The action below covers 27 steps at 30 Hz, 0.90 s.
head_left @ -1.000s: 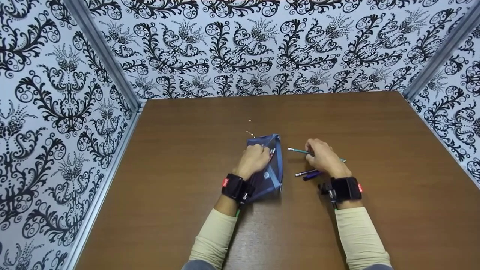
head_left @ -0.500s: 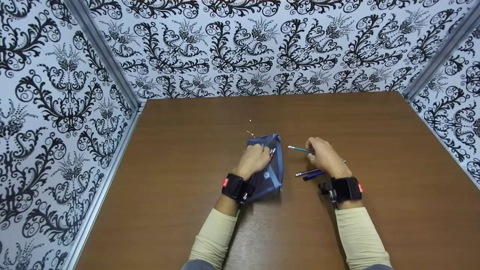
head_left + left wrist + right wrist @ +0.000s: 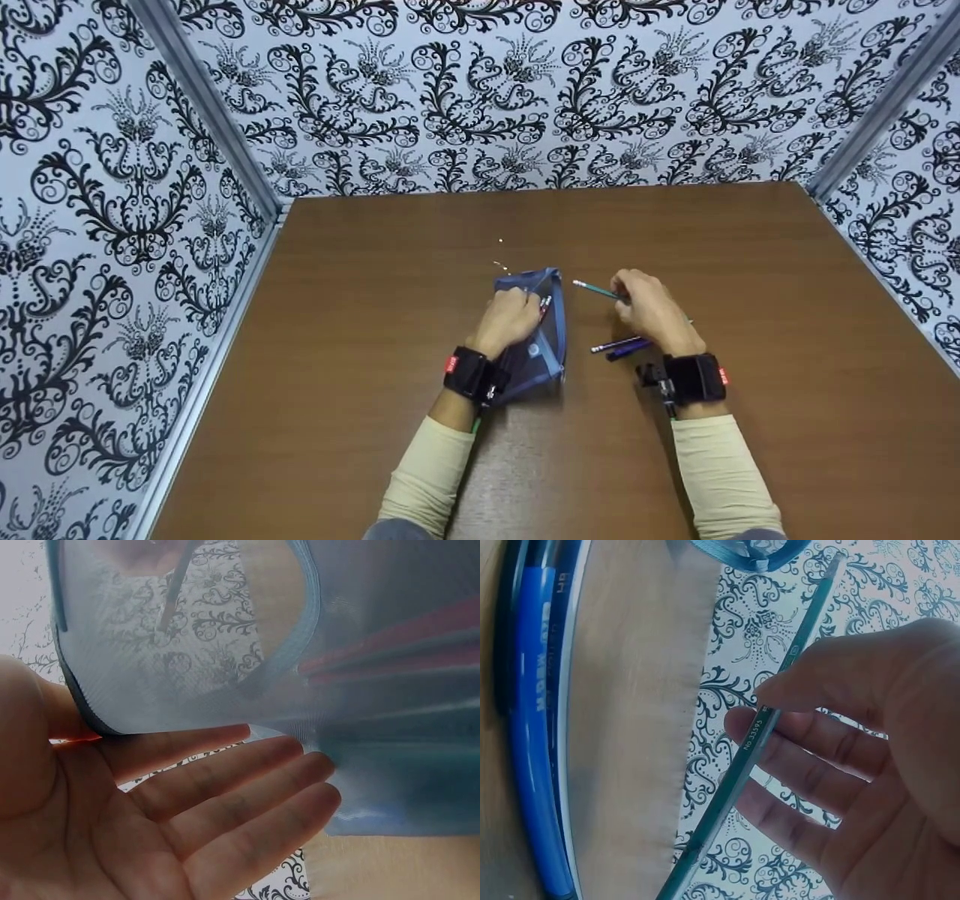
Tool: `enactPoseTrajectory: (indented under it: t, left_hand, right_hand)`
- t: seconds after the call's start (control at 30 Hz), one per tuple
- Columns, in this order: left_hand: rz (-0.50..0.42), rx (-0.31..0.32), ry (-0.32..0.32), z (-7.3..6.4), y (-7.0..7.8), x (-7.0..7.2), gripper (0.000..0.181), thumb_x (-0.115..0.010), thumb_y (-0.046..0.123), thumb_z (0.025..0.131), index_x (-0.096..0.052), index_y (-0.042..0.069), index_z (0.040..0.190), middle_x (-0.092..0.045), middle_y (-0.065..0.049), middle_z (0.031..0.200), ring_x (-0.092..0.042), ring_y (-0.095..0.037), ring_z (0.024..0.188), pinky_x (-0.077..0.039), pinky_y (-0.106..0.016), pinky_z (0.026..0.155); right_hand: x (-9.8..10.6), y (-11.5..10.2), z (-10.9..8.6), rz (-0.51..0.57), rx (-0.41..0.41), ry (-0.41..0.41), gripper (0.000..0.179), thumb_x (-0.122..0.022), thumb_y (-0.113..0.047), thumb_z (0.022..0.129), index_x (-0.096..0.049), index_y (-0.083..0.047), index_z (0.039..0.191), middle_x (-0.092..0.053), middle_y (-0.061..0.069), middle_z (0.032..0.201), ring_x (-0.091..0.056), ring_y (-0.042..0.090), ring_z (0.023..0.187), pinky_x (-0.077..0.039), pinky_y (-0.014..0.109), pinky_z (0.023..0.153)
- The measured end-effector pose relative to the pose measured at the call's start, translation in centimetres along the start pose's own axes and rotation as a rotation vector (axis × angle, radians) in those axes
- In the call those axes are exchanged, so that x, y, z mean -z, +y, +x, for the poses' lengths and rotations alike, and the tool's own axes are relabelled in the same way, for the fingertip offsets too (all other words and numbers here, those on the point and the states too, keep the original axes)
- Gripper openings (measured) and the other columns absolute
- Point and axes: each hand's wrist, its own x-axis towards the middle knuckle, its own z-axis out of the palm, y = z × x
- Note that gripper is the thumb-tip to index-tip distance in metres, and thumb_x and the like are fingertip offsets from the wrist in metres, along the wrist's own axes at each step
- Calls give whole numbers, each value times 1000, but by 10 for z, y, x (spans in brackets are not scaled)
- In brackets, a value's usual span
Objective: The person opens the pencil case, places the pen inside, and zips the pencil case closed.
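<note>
My left hand (image 3: 510, 322) pinches the edge of a blue see-through mesh pencil pouch (image 3: 538, 365). In the left wrist view, thumb and forefinger meet at the pouch (image 3: 150, 690) while the other fingers stretch out below it. Something reddish (image 3: 405, 641) shows through the mesh. To the right, my right hand (image 3: 651, 311) pinches a green pencil (image 3: 594, 289) between thumb and fingertips, its eraser end towards the pouch. The right wrist view shows this pencil (image 3: 742, 754) lifted off the table. Near that hand lie a blue pen (image 3: 626, 349) and a dark pencil (image 3: 602, 347) with a white end.
The brown table (image 3: 360, 337) meets patterned walls (image 3: 480, 97) at the back and sides. Small pale bits (image 3: 501, 265) lie beyond the pouch. A metal frame post (image 3: 210, 105) stands at the left rear corner.
My right hand has risen slightly away from the table, and the green pencil's eraser end has moved up and away from me. The left hand and pouch have stayed put.
</note>
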Motion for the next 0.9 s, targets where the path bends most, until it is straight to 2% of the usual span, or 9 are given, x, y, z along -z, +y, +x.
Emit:
enactPoseTrajectory:
  t: [0.3, 0.6, 0.9]
  left_hand:
    - [2, 4, -5, 0, 0, -1, 40, -41, 25, 100, -44, 17, 60, -57, -7, 70, -60, -22, 66, -46, -33, 58]
    - [31, -24, 12, 1, 0, -1, 40, -41, 23, 99, -43, 18, 59, -61, -11, 75, -59, -24, 68, -49, -39, 63]
    - [17, -5, -7, 1, 0, -1, 40, -41, 24, 100, -43, 18, 60, -58, -8, 71, -59, -23, 66, -46, -34, 58]
  right_hand:
    - [1, -1, 0, -7, 14, 30, 20, -64, 7, 86, -59, 4, 105, -62, 19, 99, -61, 35, 92, -51, 49, 81]
    - [4, -6, 0, -15, 54, 76, 18, -66, 8, 82, -60, 4, 99, -62, 16, 92, -61, 32, 86, -50, 47, 76]
    - [5, -7, 0, -22, 42, 68, 17, -64, 6, 83, -60, 5, 100, -62, 18, 94, -61, 33, 87, -50, 48, 78]
